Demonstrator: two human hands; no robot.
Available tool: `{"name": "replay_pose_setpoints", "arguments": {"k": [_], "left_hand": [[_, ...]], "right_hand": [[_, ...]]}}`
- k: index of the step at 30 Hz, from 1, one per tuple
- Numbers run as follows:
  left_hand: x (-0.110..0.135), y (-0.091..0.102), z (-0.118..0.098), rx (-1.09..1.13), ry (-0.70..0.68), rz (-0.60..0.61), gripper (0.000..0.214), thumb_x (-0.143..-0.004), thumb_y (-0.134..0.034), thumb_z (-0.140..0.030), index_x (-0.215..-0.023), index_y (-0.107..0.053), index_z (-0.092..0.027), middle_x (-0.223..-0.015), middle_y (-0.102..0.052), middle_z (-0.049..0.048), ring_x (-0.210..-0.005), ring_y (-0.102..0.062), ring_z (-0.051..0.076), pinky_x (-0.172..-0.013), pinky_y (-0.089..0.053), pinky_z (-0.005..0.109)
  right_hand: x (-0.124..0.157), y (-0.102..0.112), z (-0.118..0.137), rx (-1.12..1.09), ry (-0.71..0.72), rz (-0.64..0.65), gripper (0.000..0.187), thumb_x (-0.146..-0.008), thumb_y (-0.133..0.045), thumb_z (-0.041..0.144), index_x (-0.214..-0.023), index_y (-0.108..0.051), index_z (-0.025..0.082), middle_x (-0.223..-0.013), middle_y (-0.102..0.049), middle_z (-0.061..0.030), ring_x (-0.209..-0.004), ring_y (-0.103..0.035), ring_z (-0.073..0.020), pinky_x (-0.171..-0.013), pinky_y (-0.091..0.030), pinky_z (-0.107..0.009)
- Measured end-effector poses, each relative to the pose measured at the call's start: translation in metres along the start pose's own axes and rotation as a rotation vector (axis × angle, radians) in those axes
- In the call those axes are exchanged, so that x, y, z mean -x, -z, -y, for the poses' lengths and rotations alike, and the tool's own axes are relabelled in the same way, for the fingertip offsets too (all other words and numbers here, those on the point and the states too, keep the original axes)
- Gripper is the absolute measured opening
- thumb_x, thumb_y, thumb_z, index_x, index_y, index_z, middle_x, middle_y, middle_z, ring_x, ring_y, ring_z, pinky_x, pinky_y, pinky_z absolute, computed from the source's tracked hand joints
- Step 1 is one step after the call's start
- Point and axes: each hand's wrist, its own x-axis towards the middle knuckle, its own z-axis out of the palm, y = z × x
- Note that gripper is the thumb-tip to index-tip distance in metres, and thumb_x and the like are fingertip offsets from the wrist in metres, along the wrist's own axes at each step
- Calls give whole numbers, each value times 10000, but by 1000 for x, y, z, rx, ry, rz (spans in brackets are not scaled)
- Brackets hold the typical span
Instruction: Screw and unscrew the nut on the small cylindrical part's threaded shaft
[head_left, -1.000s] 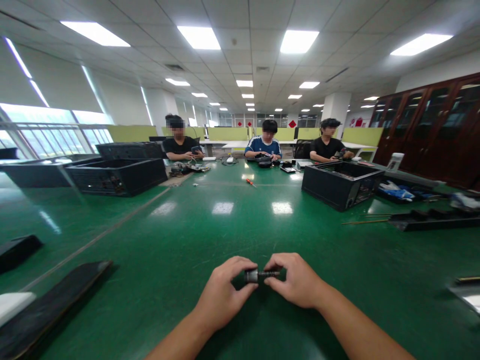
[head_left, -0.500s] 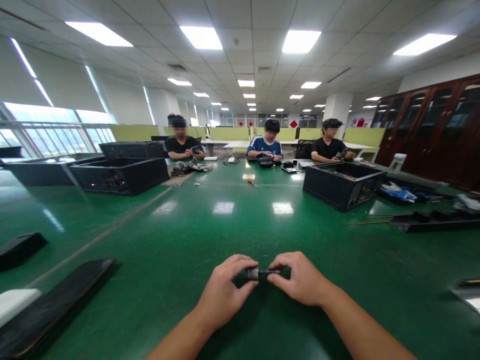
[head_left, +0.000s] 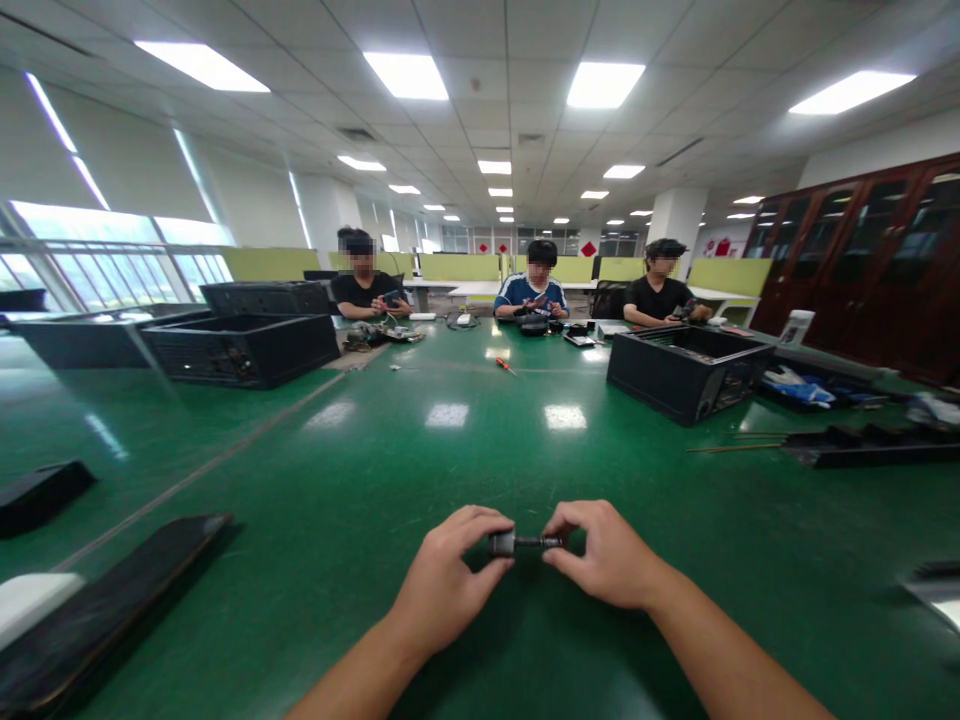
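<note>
Over the green tabletop, a small dark metal cylinder with a thin shaft lies level between my two hands. The thick end sits in the closed thumb and fingers of my left hand. On the other side, my right hand pinches the far end of the shaft between thumb and fingertips. A short stretch of bare shaft shows between the hands. The fingertips hide part of both ends, and the exact kind of part cannot be made out.
Black computer cases stand on the left and right. An orange-handled screwdriver lies ahead. A long dark board and a white object are at near left. Three people sit across the table.
My right hand has shifted slightly right and my left slightly left. The gap between them is wider, and more of the shaft shows.
</note>
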Motion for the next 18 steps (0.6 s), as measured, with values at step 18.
{"name": "replay_pose_setpoints", "arguments": {"k": [18], "left_hand": [[-1, 1, 0, -1, -20, -19, 284, -782, -682, -99, -1027, -691, -244, -1002, -712, 42, -934, -678, 194, -855, -552, 335]], "right_hand": [[2, 9, -2, 54, 1, 25, 46, -780, -693, 181, -822, -700, 199, -803, -735, -15, -756, -673, -183, -736, -473, -284]]}}
